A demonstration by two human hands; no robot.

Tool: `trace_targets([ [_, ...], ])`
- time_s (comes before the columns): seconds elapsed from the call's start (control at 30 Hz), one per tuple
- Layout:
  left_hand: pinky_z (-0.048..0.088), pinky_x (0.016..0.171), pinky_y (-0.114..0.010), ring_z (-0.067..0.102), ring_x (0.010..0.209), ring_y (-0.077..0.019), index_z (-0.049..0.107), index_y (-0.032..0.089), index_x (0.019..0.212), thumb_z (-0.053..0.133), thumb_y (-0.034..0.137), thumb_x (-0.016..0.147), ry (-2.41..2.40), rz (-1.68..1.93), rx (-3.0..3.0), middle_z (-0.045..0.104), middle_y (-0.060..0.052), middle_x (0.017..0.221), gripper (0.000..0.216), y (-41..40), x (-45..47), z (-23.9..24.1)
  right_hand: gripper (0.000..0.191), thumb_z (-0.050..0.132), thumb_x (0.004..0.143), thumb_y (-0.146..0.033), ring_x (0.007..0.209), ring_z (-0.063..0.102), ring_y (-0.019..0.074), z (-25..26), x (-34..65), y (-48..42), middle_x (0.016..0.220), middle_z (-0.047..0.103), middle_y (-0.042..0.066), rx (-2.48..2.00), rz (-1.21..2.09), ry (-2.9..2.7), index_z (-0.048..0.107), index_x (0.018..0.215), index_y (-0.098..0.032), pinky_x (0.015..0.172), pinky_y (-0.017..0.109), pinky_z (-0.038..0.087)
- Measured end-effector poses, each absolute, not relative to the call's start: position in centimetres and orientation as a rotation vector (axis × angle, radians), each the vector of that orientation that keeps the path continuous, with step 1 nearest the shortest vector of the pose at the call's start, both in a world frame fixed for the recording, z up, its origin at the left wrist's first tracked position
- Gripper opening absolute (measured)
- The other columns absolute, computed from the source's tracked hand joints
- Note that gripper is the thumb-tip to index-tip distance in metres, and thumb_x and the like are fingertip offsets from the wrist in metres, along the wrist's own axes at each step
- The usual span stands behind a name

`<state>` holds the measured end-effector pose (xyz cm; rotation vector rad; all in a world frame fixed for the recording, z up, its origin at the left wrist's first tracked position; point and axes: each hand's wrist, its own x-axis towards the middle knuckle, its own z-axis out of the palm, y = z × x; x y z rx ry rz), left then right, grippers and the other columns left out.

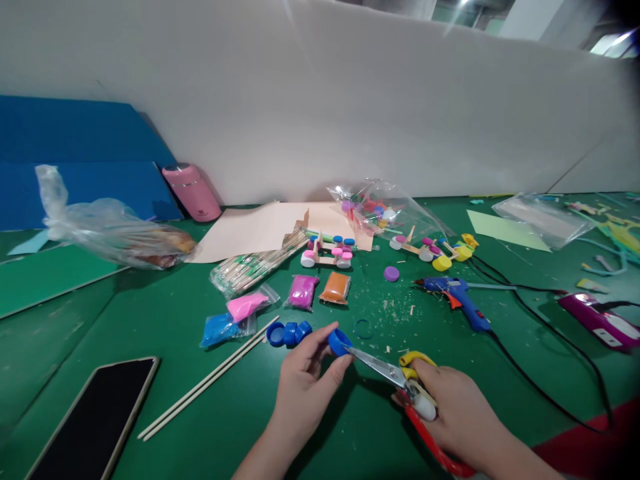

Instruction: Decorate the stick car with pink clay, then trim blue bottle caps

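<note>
Between the thumb and fingers of my left hand (311, 381) is a blue bottle cap (339, 341), its hollow side partly turned toward me. My right hand (457, 407) is wrapped round scissors (383, 367) with one yellow and one red handle. The blade tips meet the rim of the cap, and the blades look nearly closed. Just behind my left hand, more blue bottle caps (290, 333) stand in a row on the green table. A thin blue ring (364, 327) lies beyond the scissors. Two wooden sticks (210, 380) lie left of my left hand.
A phone (93, 420) lies at the front left. Clay packets (302, 291), bagged sticks (260, 263) and small wheeled models (327, 253) sit farther back. A blue glue gun (457, 297), its cable (545, 393) and a purple power bank (600, 320) are at the right. A pink bottle (193, 192) leans behind.
</note>
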<state>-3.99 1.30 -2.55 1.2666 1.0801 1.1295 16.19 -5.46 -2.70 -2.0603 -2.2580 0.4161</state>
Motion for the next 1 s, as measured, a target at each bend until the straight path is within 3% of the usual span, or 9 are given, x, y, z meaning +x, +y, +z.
trace_targets([
  [0.33,0.051,0.076,-0.025,0.062,0.080,-0.0139,0.060,0.020,0.101,0.063,0.017,0.067,1.107,1.224,1.507,0.065,-0.004,0.092,0.035,1.2,-4.1,-3.5,0.030,0.055,0.070,-0.048,0.063,0.054,0.0212,-1.5,15.3,-5.7,0.071,0.060,0.002,-2.087,0.699,-2.078,0.047,0.079,-0.021,0.054,0.027,0.034],
  [0.8,0.052,0.073,-0.025,0.063,0.076,-0.0152,0.063,0.019,0.095,0.067,0.019,0.062,1.060,1.169,1.226,0.067,-0.003,0.086,0.034,1.4,-4.2,-2.6,0.023,0.040,0.081,-0.043,0.056,0.054,0.0194,-2.4,15.5,-5.5,0.063,0.058,0.001,-2.129,0.571,-2.176,0.043,0.071,-0.022,0.049,0.026,0.031],
  [1.0,0.052,0.072,-0.022,0.064,0.075,-0.0135,0.062,0.018,0.092,0.067,0.016,0.062,0.990,1.117,1.076,0.067,-0.002,0.082,0.030,1.5,-4.1,-2.0,0.026,0.048,0.076,-0.047,0.062,0.053,0.0199,-1.8,15.8,-5.5,0.069,0.058,0.001,-2.094,0.614,-2.132,0.044,0.075,-0.022,0.053,0.027,0.033],
])
